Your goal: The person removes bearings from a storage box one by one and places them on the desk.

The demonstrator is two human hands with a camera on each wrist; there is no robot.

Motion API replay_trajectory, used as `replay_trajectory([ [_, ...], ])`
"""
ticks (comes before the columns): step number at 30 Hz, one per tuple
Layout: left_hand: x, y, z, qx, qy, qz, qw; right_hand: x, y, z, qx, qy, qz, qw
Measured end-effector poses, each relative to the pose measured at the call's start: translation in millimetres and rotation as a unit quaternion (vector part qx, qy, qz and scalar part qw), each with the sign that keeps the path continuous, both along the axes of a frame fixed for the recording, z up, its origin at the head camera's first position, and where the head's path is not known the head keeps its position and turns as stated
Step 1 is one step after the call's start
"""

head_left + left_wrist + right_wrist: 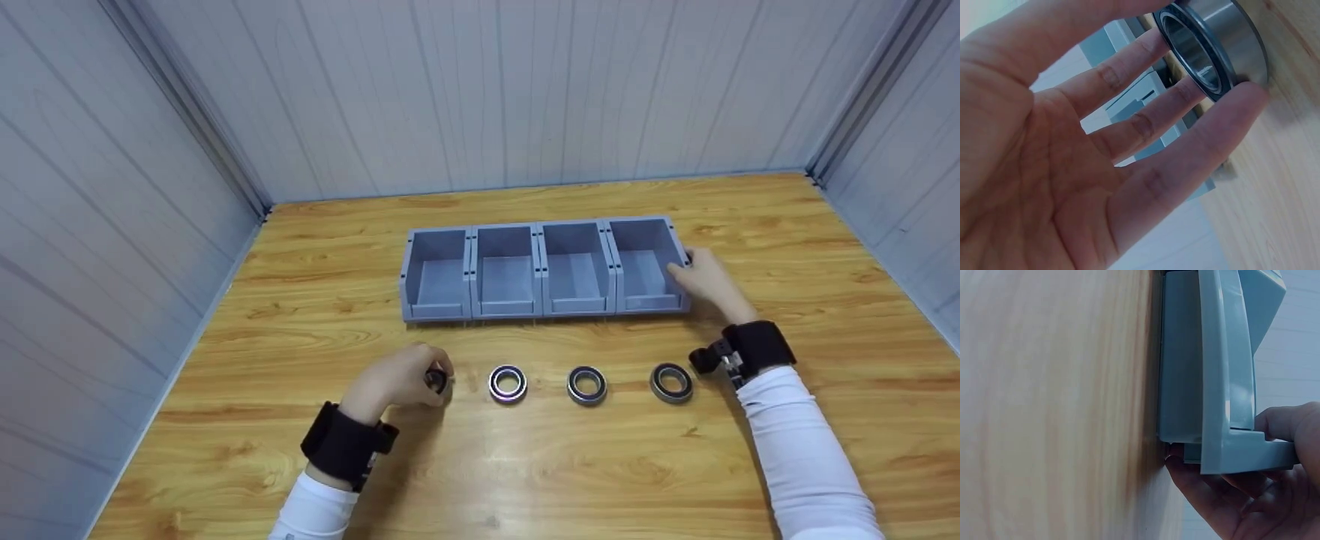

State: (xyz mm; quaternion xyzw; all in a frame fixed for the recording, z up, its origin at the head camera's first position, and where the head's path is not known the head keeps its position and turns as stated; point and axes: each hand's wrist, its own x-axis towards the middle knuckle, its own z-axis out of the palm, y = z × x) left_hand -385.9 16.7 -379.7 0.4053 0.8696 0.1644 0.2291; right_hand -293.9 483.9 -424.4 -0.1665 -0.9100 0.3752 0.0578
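A ball bearing [1244, 42] is pinched in the fingers of my left hand [399, 375], low over the table left of the bearing row. Its steel outer ring and dark seal show in the left wrist view. My right hand [711, 283] grips the right side wall of the rightmost grey bin [652, 304], thumb at the rim and fingers curled beneath the outer edge in the right wrist view. To the right of my left hand lie three more bearings: a shiny one [494, 384], a dark-faced one [574, 388] and another dark-faced one [659, 388].
Grey bins stand joined side by side, including the leftmost bin [439, 310], a second bin [506, 308] and a third bin [577, 306]. The wooden table [555, 472] ends at a pale panelled back wall [465, 97], with side walls left and right.
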Motion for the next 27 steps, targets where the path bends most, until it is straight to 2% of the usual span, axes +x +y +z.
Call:
replay_trajectory([
  [14,5.4,2.2,-5.2,-0.012,0.016,0.037,0.9991,0.0,0.0,-1.8,-0.008,0.002,-0.003,1.000],
  [27,9.4,3.5,-11.6,-0.008,0.050,0.048,0.9976,0.1,1.8,-1.2,0.012,-0.015,-0.008,1.000],
])
